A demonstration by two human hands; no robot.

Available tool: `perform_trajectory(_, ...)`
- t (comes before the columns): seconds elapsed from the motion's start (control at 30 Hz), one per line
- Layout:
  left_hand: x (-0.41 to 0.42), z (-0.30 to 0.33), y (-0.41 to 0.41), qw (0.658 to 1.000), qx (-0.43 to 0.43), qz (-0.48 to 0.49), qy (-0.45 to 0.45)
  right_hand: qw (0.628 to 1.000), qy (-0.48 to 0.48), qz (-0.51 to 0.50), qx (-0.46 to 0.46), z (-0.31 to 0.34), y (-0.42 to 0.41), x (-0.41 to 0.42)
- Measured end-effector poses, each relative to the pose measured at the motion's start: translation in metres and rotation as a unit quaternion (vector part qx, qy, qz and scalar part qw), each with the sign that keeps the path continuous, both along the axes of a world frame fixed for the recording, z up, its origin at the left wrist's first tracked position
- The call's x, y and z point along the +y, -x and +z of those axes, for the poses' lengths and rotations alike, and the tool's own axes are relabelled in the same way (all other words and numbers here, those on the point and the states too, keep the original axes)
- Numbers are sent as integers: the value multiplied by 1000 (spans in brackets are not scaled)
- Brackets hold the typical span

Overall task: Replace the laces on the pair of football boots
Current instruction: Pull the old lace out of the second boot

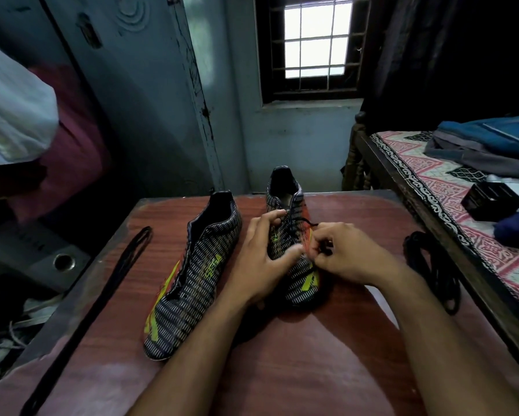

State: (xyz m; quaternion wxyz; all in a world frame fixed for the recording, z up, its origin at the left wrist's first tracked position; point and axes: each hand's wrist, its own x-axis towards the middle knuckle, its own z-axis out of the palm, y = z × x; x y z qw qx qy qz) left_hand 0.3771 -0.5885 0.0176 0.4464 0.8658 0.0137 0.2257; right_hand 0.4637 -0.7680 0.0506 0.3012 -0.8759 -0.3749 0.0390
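I see two football boots standing on the reddish wood-grain counter [282, 370], heels to the far side and toes pointing near. The left boot [192, 274] stands free at centre-left and shows no lace across its open throat. The right boot [291, 235] stands just beside it to the right, set slightly farther back.

My left hand [261, 259] grasps the right boot from its left side: the fingers curl over the upper near the tongue and the thumb presses across the midfoot. My right hand [348, 253] works at the boot's right side; its thumb and forefinger pinch a black lace [307, 223], which runs from the fingers up across the eyelets toward the collar. I cannot tell how many eyelets the lace passes through, because the hands cover that area.

A long black lace, laid out straight [102, 295], rests on the left part of the counter, well apart from the left boot, reaching from the far left edge toward the near left corner. A loose bundle of black lace [432, 265] lies on the right part of the counter, near my right wrist but not touching it.

A bed with a patterned cover [450, 187] stands right of the counter, and a barred window [315, 40] is set in the far wall
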Motion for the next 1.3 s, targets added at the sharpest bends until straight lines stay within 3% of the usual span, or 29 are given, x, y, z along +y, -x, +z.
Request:
perform_trajectory(0.2, 2, -2, -4, 994, -57, 55, -74, 986, 60, -152, -33, -7, -13, -9)
perform_trajectory(0.27, 1, -2, -5, 993, -54, 50, -97, 981, 21, -172, -87, -7, -9, -2)
perform_trajectory(0.33, 1, -2, -7, 990, -52, 53, -120, 980, -78, -139, -117, -6, -2, 8)
perform_trajectory(0.4, 2, -2, -7, 987, -58, 64, -137, 981, -146, -88, -90, -8, 4, 18)
perform_trajectory(0.9, -5, 3, -5, 944, -71, 166, -278, 984, -110, -88, -112, -21, 11, 33)
perform_trajectory(1.3, -10, 4, -1, 951, -65, 105, -282, 990, -116, -80, -24, -14, 17, 32)
